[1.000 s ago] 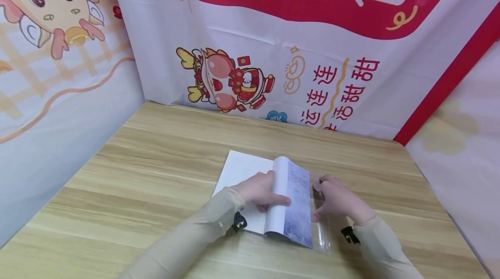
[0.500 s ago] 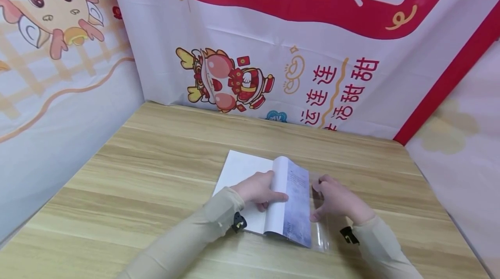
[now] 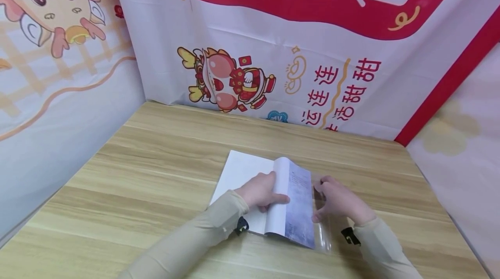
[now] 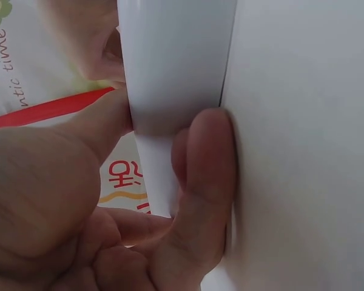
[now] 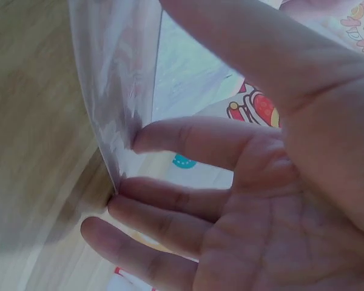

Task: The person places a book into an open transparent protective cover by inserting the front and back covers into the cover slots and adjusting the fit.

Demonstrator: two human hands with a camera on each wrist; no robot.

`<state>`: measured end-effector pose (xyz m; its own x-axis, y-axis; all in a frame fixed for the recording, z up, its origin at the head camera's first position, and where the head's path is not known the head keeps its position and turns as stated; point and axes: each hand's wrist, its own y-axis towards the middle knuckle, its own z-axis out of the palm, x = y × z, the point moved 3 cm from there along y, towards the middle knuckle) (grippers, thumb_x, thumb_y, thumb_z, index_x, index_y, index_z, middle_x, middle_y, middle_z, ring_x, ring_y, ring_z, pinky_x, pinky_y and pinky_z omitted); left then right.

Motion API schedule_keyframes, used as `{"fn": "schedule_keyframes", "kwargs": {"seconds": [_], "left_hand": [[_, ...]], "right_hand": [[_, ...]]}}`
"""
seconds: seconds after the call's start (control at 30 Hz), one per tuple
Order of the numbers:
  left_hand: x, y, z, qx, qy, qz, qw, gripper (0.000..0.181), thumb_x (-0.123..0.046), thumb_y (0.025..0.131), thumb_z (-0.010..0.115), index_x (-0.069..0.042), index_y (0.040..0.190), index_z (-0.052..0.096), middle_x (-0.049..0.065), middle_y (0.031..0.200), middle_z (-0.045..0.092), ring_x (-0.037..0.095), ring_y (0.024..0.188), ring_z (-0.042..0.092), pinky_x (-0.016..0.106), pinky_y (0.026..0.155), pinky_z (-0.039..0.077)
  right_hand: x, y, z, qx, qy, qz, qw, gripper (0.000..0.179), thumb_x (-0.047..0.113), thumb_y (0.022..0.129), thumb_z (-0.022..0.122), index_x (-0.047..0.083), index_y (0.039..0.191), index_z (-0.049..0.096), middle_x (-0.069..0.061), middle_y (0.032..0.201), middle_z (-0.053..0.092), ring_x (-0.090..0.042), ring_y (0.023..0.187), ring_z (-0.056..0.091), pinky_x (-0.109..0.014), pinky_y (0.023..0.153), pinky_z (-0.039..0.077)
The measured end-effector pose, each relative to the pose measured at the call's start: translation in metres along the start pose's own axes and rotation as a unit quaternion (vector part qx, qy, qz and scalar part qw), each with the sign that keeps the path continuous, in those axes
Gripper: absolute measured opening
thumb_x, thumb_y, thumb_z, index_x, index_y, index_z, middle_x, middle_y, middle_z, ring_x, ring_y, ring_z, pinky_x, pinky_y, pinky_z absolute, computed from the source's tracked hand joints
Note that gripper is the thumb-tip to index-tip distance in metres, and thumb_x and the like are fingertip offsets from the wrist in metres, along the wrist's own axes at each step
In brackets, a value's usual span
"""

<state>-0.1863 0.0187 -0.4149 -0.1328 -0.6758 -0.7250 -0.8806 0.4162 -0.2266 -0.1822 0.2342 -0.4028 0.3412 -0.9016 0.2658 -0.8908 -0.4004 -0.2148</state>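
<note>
An open book [image 3: 240, 175] lies on the table with its left side blank white and a section of it curled over to the right, showing a bluish printed cover [image 3: 300, 205]. My left hand [image 3: 258, 190] grips that curled section, thumb on top and fingers underneath; the left wrist view shows the white roll [image 4: 176, 66] between thumb and fingers. A clear plastic book cover [image 3: 322, 235] sticks out past the printed cover's right edge. At this plastic, my right hand [image 3: 340, 198] holds its edge with thumb and fingertips, and the clear film [image 5: 112, 79] shows creases.
The wood-grain table [image 3: 136, 175] surrounds the book. A printed cloth [image 3: 250, 31] with red shapes and cartoon figures hangs behind, and another cloth [image 3: 70, 88] stands along the left side.
Both hands stay at nearly the same spots on the book and the plastic. The head view shifts very slightly.
</note>
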Motion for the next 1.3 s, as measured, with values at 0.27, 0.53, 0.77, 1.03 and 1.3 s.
{"fn": "schedule_keyframes", "kwargs": {"seconds": [0.27, 0.53, 0.77, 1.03, 1.3], "left_hand": [[-0.0023, -0.0028, -0.0035, 0.008, -0.005, 0.004, 0.9999, 0.051, -0.033, 0.085, 0.078, 0.001, 0.114, 0.053, 0.007, 0.069, 0.06, 0.02, 0.048, 0.062, 0.03, 0.042, 0.053], [-0.0026, -0.0039, -0.0031, 0.006, -0.011, 0.008, 0.9999, 0.052, -0.032, 0.085, 0.079, 0.001, 0.115, 0.052, 0.007, 0.069, 0.06, 0.019, 0.049, 0.062, 0.03, 0.042, 0.053], [-0.0017, -0.0009, -0.0003, -0.002, 0.008, 0.005, 1.0, 0.055, -0.035, 0.084, 0.079, 0.002, 0.115, 0.052, 0.007, 0.069, 0.059, 0.018, 0.046, 0.06, 0.028, 0.038, 0.05], [-0.0023, 0.0029, 0.003, -0.007, 0.044, -0.004, 0.999, 0.065, -0.043, 0.083, 0.077, 0.003, 0.12, 0.05, 0.006, 0.071, 0.058, 0.015, 0.043, 0.058, 0.024, 0.036, 0.042], [-0.0002, 0.0041, 0.0002, 0.009, 0.032, 0.002, 0.9995, 0.053, -0.045, 0.092, 0.067, 0.001, 0.115, 0.053, 0.007, 0.063, 0.06, 0.016, 0.041, 0.059, 0.024, 0.037, 0.045]], "right_hand": [[-0.0074, -0.0014, -0.0023, 0.009, -0.007, -0.018, 0.9998, 0.089, 0.027, 0.058, 0.095, -0.009, 0.13, 0.057, -0.03, 0.136, 0.046, -0.041, 0.113, 0.053, -0.055, 0.094, 0.047], [-0.0053, -0.0008, -0.002, 0.007, -0.006, -0.004, 1.0, 0.09, 0.025, 0.055, 0.096, -0.009, 0.129, 0.058, -0.026, 0.131, 0.05, -0.031, 0.104, 0.056, -0.05, 0.089, 0.05], [-0.0023, -0.002, -0.0046, 0.004, -0.005, -0.007, 1.0, 0.09, 0.024, 0.055, 0.096, -0.01, 0.129, 0.057, -0.026, 0.128, 0.052, -0.027, 0.096, 0.056, -0.047, 0.083, 0.051], [-0.0037, -0.0027, -0.0063, 0.0, 0.0, -0.014, 0.9999, 0.092, 0.024, 0.054, 0.096, -0.01, 0.13, 0.056, -0.025, 0.126, 0.052, -0.024, 0.092, 0.055, -0.044, 0.081, 0.051], [-0.0037, -0.0019, -0.0055, -0.002, -0.004, -0.011, 0.9999, 0.091, 0.024, 0.053, 0.095, -0.009, 0.129, 0.057, -0.026, 0.128, 0.052, -0.029, 0.098, 0.056, -0.048, 0.086, 0.051]]}}
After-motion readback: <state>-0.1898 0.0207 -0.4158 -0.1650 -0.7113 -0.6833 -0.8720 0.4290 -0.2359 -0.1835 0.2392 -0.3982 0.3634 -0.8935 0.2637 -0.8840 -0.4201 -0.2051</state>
